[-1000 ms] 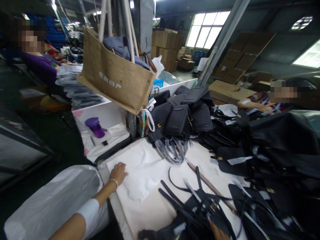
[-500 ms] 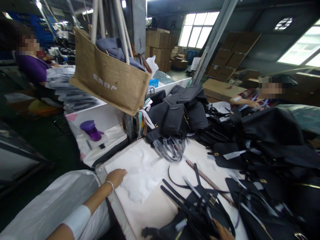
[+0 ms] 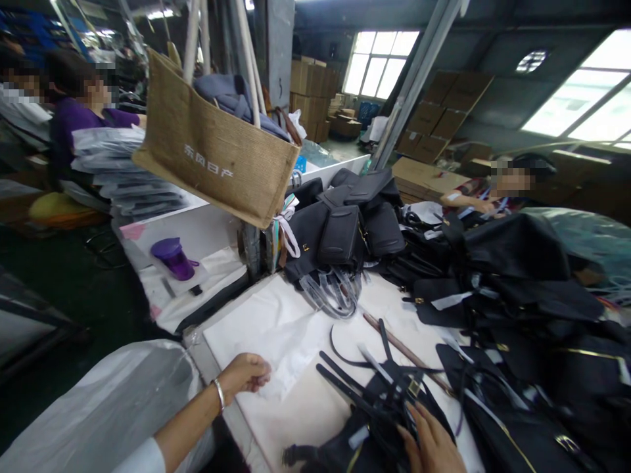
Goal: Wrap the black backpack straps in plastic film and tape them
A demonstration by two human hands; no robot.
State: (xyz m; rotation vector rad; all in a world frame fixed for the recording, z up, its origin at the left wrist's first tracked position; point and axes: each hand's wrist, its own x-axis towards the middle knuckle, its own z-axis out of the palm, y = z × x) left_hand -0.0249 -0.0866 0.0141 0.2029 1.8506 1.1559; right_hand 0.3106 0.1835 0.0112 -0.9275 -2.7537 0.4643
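My left hand (image 3: 246,373), with a bracelet at the wrist, is over a thin white sheet (image 3: 283,341) at the table's left edge. Its fingers are curled together; whatever they pinch is too small to make out. At the bottom right, my right hand (image 3: 432,439) grips a black bag (image 3: 379,427) close to its gold buckle (image 3: 414,388), thumb and fingers bent around the strap area. Long black straps (image 3: 340,384) from this bag spread across the pale tabletop.
Black bags (image 3: 513,289) are heaped along the right and back. A burlap tote (image 3: 217,144) hangs from a post. Left are a large white plastic sack (image 3: 123,401) and a purple cup (image 3: 173,258). A brown stick (image 3: 394,341) lies behind the straps. Co-workers sit beyond.
My left hand has shifted right and down over the white sheet, its fingers curled. My right hand has come further into view, up to the bag's buckle. The camera view has turned slightly right.
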